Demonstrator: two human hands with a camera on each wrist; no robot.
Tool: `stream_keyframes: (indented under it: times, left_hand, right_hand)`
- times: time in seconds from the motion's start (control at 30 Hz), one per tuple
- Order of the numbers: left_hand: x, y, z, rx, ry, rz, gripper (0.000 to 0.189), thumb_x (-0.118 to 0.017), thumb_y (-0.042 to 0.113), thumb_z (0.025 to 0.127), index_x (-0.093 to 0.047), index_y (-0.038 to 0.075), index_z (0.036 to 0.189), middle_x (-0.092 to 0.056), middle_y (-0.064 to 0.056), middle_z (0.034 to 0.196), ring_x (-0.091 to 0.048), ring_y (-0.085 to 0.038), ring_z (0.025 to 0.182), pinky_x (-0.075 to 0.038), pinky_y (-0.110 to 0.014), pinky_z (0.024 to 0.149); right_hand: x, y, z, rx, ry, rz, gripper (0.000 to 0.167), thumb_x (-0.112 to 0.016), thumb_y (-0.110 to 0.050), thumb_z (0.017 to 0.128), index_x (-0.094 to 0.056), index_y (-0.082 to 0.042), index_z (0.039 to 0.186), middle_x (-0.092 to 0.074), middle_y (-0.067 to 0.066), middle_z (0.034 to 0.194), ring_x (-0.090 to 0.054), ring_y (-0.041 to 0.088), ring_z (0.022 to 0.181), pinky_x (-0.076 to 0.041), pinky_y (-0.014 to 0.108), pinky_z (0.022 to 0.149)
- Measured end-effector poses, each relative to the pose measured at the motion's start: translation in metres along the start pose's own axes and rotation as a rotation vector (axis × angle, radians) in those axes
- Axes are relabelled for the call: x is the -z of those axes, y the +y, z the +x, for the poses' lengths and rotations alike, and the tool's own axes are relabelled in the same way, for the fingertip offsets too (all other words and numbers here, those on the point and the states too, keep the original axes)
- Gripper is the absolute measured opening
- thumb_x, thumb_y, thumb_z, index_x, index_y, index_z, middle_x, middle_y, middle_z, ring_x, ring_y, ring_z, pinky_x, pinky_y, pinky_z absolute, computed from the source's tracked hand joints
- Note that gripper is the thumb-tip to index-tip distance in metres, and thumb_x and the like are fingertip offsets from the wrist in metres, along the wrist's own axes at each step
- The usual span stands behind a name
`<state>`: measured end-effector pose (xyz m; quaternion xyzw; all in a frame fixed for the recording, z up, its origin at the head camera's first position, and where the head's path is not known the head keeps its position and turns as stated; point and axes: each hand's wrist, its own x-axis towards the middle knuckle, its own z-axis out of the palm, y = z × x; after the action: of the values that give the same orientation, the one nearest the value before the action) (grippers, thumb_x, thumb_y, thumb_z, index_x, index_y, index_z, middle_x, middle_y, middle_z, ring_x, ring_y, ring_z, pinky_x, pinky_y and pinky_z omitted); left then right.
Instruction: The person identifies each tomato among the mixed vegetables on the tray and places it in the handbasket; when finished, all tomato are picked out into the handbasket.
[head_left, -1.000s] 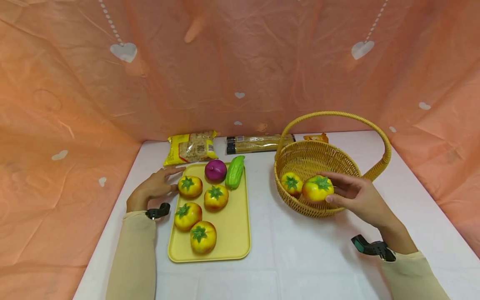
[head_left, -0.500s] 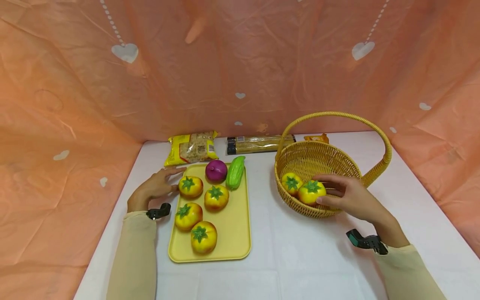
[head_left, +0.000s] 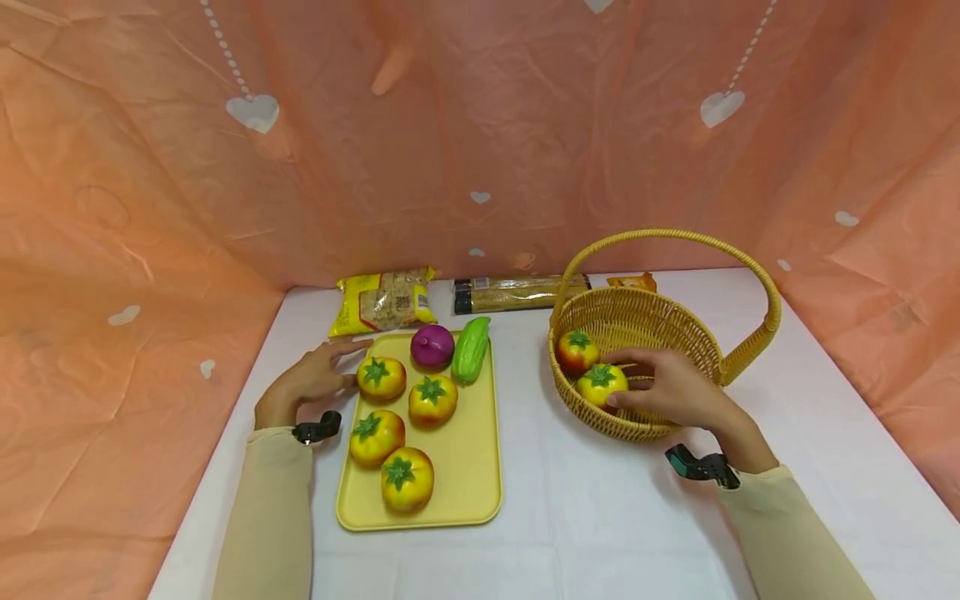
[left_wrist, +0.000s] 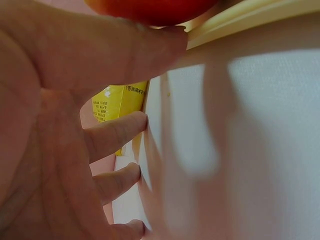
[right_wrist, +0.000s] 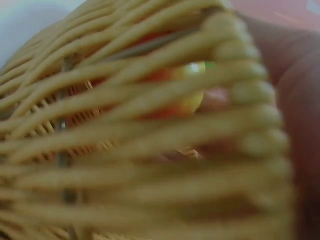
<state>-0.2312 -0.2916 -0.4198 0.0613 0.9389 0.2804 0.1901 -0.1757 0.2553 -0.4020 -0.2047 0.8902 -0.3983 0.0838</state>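
Note:
In the head view, my right hand reaches over the front rim of the wicker basket, thumb and fingers around a yellow-red toy tomato low inside it. Another tomato lies against it at the basket's left side. In the right wrist view the basket's weave covers most of the held tomato. My left hand rests at the left edge of the yellow tray, beside a tomato. Its fingertips touch the white table, and its thumb lies by the tray rim.
On the tray lie more tomatoes, a purple onion-like vegetable and a green cucumber-like vegetable. Behind stand a yellow bag, a pack of noodle-like sticks and a small orange packet. The basket's handle arches high.
My right hand has moved left and lower into the basket with its tomato. The other tomato there has rolled and shifted slightly back and left. My left hand has stayed in place.

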Motion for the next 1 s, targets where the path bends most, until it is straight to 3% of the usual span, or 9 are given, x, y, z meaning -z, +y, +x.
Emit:
stream_keyframes:
  times: [0.4, 0.6, 0.73, 0.87, 1.0]
  left_hand:
    - [0.002, 0.002, 0.001, 0.010, -0.004, -0.033, 0.077, -0.071, 0.014, 0.097, -0.044, 0.018, 0.169, -0.028, -0.027, 0.178, -0.019, -0.058, 0.164, -0.017, -0.079, 0.129]
    - [0.001, 0.001, 0.000, 0.003, -0.001, -0.002, 0.077, -0.071, 0.016, 0.097, -0.044, 0.017, 0.169, -0.029, -0.029, 0.177, -0.020, -0.059, 0.162, -0.018, -0.080, 0.128]
    - [-0.001, 0.001, -0.001, -0.008, 0.003, 0.025, 0.076, -0.071, 0.018, 0.098, -0.044, 0.017, 0.169, -0.030, -0.030, 0.176, -0.022, -0.060, 0.161, -0.020, -0.081, 0.127]
    - [-0.001, 0.001, -0.001, 0.008, -0.002, 0.000, 0.076, -0.070, 0.017, 0.098, -0.044, 0.018, 0.169, -0.029, -0.028, 0.177, -0.020, -0.059, 0.163, -0.018, -0.080, 0.128]
    - [-0.001, 0.001, 0.000, 0.016, -0.005, -0.009, 0.076, -0.070, 0.017, 0.098, -0.043, 0.019, 0.170, -0.027, -0.027, 0.178, -0.019, -0.059, 0.163, -0.017, -0.079, 0.129]
  right_hand:
    - [-0.007, 0.002, 0.015, -0.043, 0.026, -0.084, 0.052, -0.094, -0.026, 0.088, -0.075, -0.007, 0.133, -0.077, 0.015, 0.130, -0.079, 0.034, 0.116, -0.064, 0.052, 0.100]
    - [-0.006, 0.001, 0.011, -0.012, 0.042, -0.126, 0.059, -0.093, -0.029, 0.090, -0.073, -0.005, 0.139, -0.077, 0.018, 0.133, -0.078, 0.036, 0.117, -0.064, 0.055, 0.100]
    - [-0.003, -0.002, 0.004, 0.033, 0.097, -0.122, 0.060, -0.091, -0.027, 0.091, -0.071, -0.003, 0.142, -0.076, 0.018, 0.138, -0.076, 0.039, 0.121, -0.062, 0.054, 0.103]
    - [-0.001, -0.007, -0.002, 0.099, 0.135, 0.039, 0.056, -0.088, -0.015, 0.094, -0.069, -0.002, 0.145, -0.072, 0.019, 0.144, -0.074, 0.036, 0.126, -0.062, 0.036, 0.106]
    - [-0.002, -0.014, -0.007, 0.177, 0.102, 0.354, 0.055, -0.078, 0.002, 0.097, -0.063, 0.002, 0.150, -0.068, 0.019, 0.150, -0.071, 0.024, 0.134, -0.059, 0.028, 0.109]
